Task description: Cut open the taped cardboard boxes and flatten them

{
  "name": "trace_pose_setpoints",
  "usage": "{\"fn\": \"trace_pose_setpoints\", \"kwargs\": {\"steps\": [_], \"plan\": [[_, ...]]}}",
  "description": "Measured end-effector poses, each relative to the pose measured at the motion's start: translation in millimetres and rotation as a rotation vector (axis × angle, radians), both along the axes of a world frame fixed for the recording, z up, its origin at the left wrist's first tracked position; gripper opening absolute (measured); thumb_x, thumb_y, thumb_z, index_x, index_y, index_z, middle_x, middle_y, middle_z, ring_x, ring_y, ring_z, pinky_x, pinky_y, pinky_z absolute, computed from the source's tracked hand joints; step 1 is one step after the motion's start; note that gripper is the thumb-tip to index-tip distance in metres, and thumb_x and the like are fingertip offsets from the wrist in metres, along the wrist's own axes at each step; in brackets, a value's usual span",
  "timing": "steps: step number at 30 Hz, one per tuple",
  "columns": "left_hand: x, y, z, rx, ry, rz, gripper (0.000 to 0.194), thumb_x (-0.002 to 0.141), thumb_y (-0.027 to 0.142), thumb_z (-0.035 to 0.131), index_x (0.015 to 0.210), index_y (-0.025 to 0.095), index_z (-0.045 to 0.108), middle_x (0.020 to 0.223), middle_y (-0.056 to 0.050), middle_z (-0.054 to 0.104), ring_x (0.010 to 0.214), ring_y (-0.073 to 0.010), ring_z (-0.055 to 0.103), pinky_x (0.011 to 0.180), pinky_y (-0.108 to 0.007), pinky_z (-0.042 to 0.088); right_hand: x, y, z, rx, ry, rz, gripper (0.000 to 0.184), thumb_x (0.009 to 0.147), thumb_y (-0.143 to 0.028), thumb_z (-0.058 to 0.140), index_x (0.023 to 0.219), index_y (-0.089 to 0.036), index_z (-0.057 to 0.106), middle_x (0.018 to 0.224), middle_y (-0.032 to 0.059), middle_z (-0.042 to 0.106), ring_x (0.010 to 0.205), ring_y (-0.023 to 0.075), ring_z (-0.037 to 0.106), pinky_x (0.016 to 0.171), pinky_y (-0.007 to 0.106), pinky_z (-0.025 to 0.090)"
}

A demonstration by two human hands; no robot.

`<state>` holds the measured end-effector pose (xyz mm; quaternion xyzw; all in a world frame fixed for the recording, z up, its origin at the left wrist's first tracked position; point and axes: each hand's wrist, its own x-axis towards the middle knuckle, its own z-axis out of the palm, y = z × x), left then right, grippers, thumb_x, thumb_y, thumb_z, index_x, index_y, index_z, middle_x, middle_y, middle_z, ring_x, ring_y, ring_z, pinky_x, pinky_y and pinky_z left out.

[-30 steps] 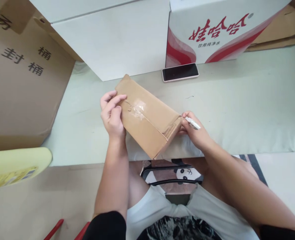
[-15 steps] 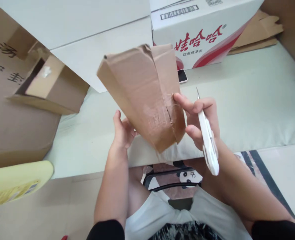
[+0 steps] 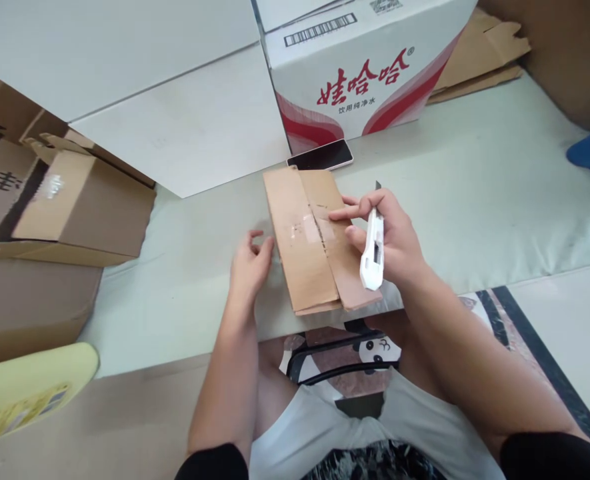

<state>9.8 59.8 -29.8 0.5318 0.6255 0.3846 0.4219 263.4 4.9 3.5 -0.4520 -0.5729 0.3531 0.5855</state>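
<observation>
A small brown cardboard box (image 3: 295, 260) lies on the pale green padded surface, its flaps meeting at a seam with a patch of clear tape across it. In my right hand (image 3: 395, 233) is a white utility knife (image 3: 373, 257), its blade tip pointing away from me. Fingers of that same hand rest on the box's right flap. My left hand (image 3: 249, 263) is beside the box's left side, fingers curled loosely apart and holding nothing.
Behind the box lie a phone (image 3: 322, 157) and a white carton with red lettering (image 3: 365, 87). Large white boxes (image 3: 185, 120) stand back left. Brown cartons (image 3: 109, 200) fill the left, flattened cardboard (image 3: 475, 53) the back right. A yellow container (image 3: 29, 387) is at lower left.
The box has come down from a raised, tilted position to lying on the padded surface. My right hand moved left with the knife, and my left hand came out from behind the box.
</observation>
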Motion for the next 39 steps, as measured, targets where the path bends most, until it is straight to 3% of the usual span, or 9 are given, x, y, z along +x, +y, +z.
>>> {"fn": "trace_pose_setpoints", "kwargs": {"steps": [3, 7, 10, 13, 17, 19, 26, 33, 39], "plan": [[0, -5, 10.9, 0.424, -0.033, 0.049, 0.045, 0.087, 0.057, 0.065, 0.120, 0.026, 0.064, 0.117, -0.008, 0.073, 0.117, -0.0281, 0.068, 0.093, -0.041, 0.058, -1, 0, 0.7, 0.008, -0.051, 0.061, 0.029, 0.091, -0.040, 0.073, 0.100, -0.029, 0.049, 0.116, 0.0031, 0.080, 0.142, 0.0288, 0.060, 0.119, 0.058, 0.044], [8, -17, 34.9, 0.851, -0.021, -0.221, 0.039, 0.093, 0.057, 0.056, 0.123, 0.034, 0.067, 0.132, -0.003, 0.069, 0.135, -0.0309, 0.060, 0.117, -0.052, 0.046, -9, -1, 2.7, 0.068, -0.183, 0.200, 0.026, 0.089, -0.032, 0.073, 0.098, -0.029, 0.048, 0.127, 0.0037, 0.078, 0.143, 0.0275, 0.058, 0.118, 0.056, 0.047], [14, -23, 45.6, 0.783, 0.119, -0.425, 0.032, 0.099, 0.049, 0.051, 0.116, 0.031, 0.072, 0.129, -0.005, 0.072, 0.134, -0.0318, 0.061, 0.121, -0.056, 0.042, -17, -3, 6.0, 0.143, -0.209, 0.121, 0.026, 0.089, -0.034, 0.073, 0.095, -0.028, 0.049, 0.118, 0.0035, 0.080, 0.135, 0.0276, 0.065, 0.112, 0.053, 0.052], [17, -27, 47.9, 0.697, 0.168, -0.468, 0.039, 0.102, 0.048, 0.043, 0.110, 0.028, 0.075, 0.125, -0.007, 0.075, 0.131, -0.0317, 0.061, 0.120, -0.056, 0.042, -22, -9, 16.2, 0.126, -0.082, -0.130, 0.030, 0.094, -0.047, 0.069, 0.090, -0.029, 0.045, 0.087, -0.0001, 0.079, 0.091, 0.0232, 0.078, 0.083, 0.042, 0.062], [23, -35, 49.1, 0.673, 0.262, -0.498, 0.045, 0.103, 0.050, 0.039, 0.119, 0.027, 0.075, 0.132, -0.010, 0.070, 0.130, -0.0311, 0.059, 0.118, -0.052, 0.042, -26, -20, 39.4, 0.052, 0.150, -0.177, 0.037, 0.098, -0.064, 0.057, 0.090, -0.030, 0.046, 0.059, -0.0067, 0.061, 0.041, 0.0139, 0.053, 0.039, 0.029, 0.039], [27, -40, 50.0, 0.666, 0.316, -0.511, 0.045, 0.104, 0.048, 0.040, 0.124, 0.027, 0.074, 0.135, -0.010, 0.067, 0.129, -0.0306, 0.059, 0.117, -0.051, 0.042, -29, -24, 49.8, 0.037, 0.236, -0.071, 0.035, 0.097, -0.067, 0.056, 0.101, -0.033, 0.052, 0.060, -0.0066, 0.060, 0.039, 0.0145, 0.051, 0.034, 0.029, 0.032], [35, -52, 45.4, 0.642, 0.464, -0.397, 0.048, 0.103, 0.049, 0.045, 0.143, 0.030, 0.063, 0.166, -0.011, 0.039, 0.150, -0.0353, 0.040, 0.124, -0.056, 0.031, -40, -22, 57.2, -0.066, 0.275, -0.014, 0.046, 0.088, -0.074, 0.062, 0.110, -0.035, 0.058, 0.090, 0.0006, 0.063, 0.064, 0.0163, 0.061, 0.044, 0.028, 0.047], [37, -50, 42.4, 0.660, 0.465, -0.394, 0.054, 0.102, 0.049, 0.048, 0.152, 0.027, 0.049, 0.163, -0.014, 0.044, 0.152, -0.0338, 0.039, 0.127, -0.055, 0.028, -39, -24, 46.5, -0.097, 0.072, -0.037, 0.020, 0.097, -0.045, 0.059, 0.104, -0.027, 0.066, 0.077, 0.0003, 0.060, 0.060, 0.0138, 0.058, 0.046, 0.027, 0.046], [32, -54, 32.1, 0.663, 0.387, -0.348, 0.067, 0.101, 0.062, 0.047, 0.155, 0.025, 0.037, 0.164, -0.017, 0.042, 0.154, -0.0338, 0.038, 0.128, -0.055, 0.028, -43, -24, 56.2, -0.204, -0.112, -0.113, 0.011, 0.081, -0.017, 0.066, 0.086, -0.023, 0.057, 0.074, -0.0035, 0.066, 0.058, 0.0115, 0.060, 0.052, 0.026, 0.047]]}}
